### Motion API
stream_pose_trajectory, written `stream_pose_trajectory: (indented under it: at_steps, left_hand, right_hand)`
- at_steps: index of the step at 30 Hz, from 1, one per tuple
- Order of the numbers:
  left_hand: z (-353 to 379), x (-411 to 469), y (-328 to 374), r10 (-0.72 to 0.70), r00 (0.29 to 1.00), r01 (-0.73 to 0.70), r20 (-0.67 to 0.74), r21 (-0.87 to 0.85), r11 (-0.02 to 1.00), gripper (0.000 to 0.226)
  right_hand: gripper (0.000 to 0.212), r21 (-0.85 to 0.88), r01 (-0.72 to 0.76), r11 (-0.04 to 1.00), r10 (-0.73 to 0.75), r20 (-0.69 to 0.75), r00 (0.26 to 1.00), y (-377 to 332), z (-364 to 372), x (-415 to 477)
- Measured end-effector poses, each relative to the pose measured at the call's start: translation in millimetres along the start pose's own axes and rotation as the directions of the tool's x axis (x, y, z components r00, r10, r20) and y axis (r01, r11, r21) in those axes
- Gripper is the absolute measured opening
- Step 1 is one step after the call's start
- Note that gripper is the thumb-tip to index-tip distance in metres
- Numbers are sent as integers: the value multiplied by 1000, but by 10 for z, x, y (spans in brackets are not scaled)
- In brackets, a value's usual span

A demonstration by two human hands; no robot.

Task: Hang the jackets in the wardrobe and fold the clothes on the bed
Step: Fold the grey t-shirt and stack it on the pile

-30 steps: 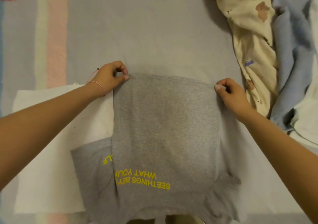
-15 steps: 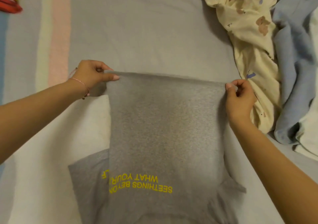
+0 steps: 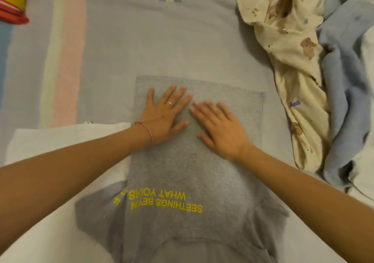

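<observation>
While flat atop grey T-shirt (image 3: pixel 192 171), left hand (image 3: pixel 164 119) and right hand (image 3: pixel 220 129), fingers (image 3: pixel 179 92) straight.

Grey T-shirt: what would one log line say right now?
left hand: flat on grey T-shirt | right hand: flat on grey T-shirt | bed: unfolded clothes at right

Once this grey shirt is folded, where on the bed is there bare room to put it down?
Free: the sheet beyond the shirt, between the pink stripe and the cream garment. Crowded: the right, heaped with that garment and blue clothes; a white cloth lies near left, a red item far left.
</observation>
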State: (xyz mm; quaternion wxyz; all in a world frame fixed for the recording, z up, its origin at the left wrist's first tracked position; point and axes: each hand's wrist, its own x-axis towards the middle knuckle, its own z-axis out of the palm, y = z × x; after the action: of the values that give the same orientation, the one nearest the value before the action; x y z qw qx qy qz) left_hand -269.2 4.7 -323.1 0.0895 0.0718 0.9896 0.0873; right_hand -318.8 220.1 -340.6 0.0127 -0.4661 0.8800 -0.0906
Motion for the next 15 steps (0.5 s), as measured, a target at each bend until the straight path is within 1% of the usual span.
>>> stream_pose_trajectory:
  at_steps: [1, 2, 3, 4, 5, 6, 9, 11, 12, 13, 14, 15]
  left_hand:
    - [85, -22, -43, -6, 995, 0, 103, 64, 998, 74]
    - [140, -53, -139, -86, 984, 73, 154, 91, 993, 75]
    - [163, -89, -261, -202, 968, 190, 149, 90, 978, 77]
    - [167, -125, -388, -326, 937, 319, 129, 71, 945, 79]
    - [149, -132, -459, -422, 898, 418, 125, 52, 907, 80]
    - [124, -140, -518, -489, 860, 488, 146, 41, 872, 81]
    - [44, -94, -455, -567, 770, 585, 292, 32, 811, 86]
    - [-70, -12, -351, -607, 728, 629, 320, 40, 776, 88]
    - [-124, 16, -269, -616, 732, 628, 291, 64, 776, 87]
    - [-174, 15, -153, -604, 762, 599, 232, 102, 794, 84]
    - [-168, -29, 8, -554, 814, 538, 173, 131, 833, 80]
    - [-134, -100, 192, -455, 881, 442, 126, 123, 889, 78]
  right_hand:
    - [61, -58, 41, 997, -37, 68, 997, 23, 82, -40]
    - [63, -94, -4, 996, 14, 111, 994, 87, 129, -92]
    - [63, -116, -106, 988, 120, 123, 985, 190, 147, -164]
    - [64, -129, -232, 964, 247, 113, 962, 305, 147, -236]
    - [64, -133, -355, 925, 368, 98, 925, 422, 116, -321]
    - [64, -129, -442, 888, 456, 111, 883, 498, 88, -364]
    - [67, -158, -563, 811, 584, 188, 790, 518, 36, -409]
    - [70, -160, -647, 745, 667, 163, 728, 330, -9, -334]
    - [71, -129, -667, 734, 679, 132, 722, 199, -27, -315]
    - [71, -77, -637, 767, 642, 97, 760, 51, -63, -315]
    - [69, -19, -548, 836, 548, 69, 834, -132, -72, -348]
    - [67, 29, -406, 914, 404, 55, 913, -318, -69, -397]
